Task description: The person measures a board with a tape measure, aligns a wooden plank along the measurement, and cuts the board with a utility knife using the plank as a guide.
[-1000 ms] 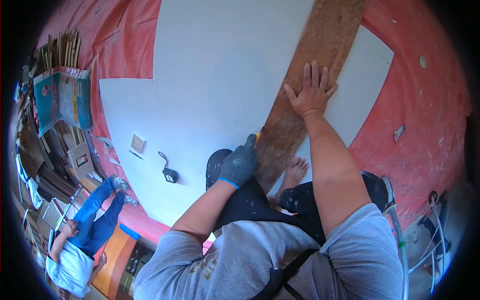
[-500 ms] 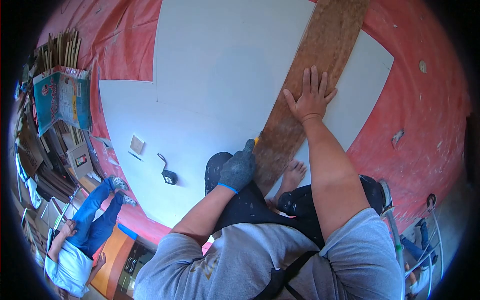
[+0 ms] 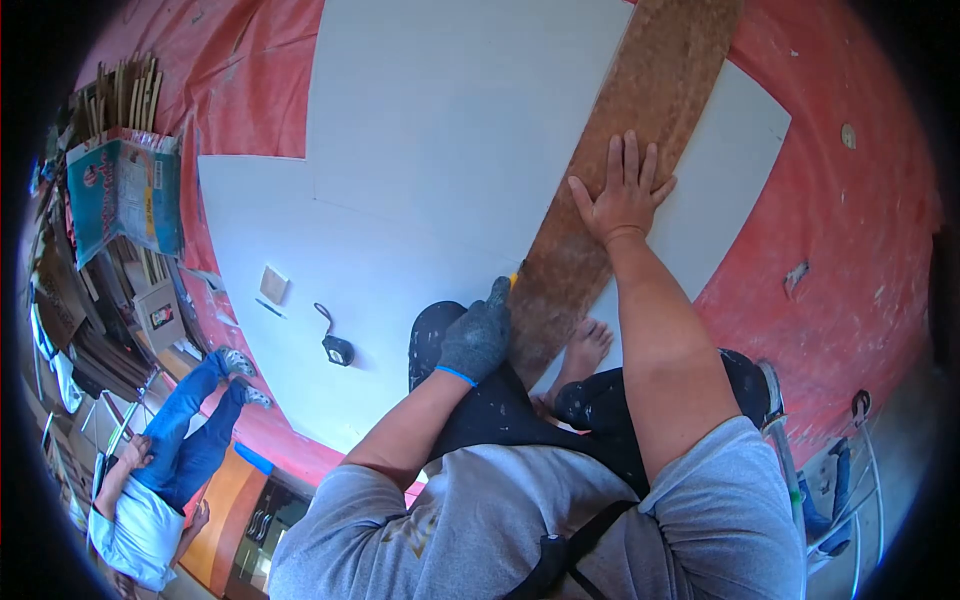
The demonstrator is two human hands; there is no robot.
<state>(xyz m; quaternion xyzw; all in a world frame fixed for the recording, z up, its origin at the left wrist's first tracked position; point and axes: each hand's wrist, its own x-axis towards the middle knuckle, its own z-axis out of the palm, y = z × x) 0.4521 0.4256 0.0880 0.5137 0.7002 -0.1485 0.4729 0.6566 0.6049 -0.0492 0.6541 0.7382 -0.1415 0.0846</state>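
My left hand (image 3: 476, 341), in a dark grey glove, is closed around a yellow cutter (image 3: 514, 279). The cutter's tip is at the left edge of a long brown board (image 3: 638, 95), which lies slantwise across a large white sheet (image 3: 420, 130). On the board, my bare right hand (image 3: 624, 200) rests flat with its fingers spread. A black tape measure (image 3: 338, 350), a small square tile-like piece (image 3: 273, 285) and a thin pencil-like stick (image 3: 269, 308) lie on the sheet to the left of my gloved hand.
Red covering (image 3: 840, 220) surrounds the white sheet. A person in jeans (image 3: 190, 440) sits at the lower left, near an orange cabinet (image 3: 218, 510). Wood strips (image 3: 128, 95) and a teal package (image 3: 125, 195) stand at the left. Metal tubing (image 3: 790, 470) is at the lower right.
My left hand with the cutter has shifted slightly toward me, and my right hand has come slightly down the board. Blue-clad legs now show beyond the tubing at the lower right.
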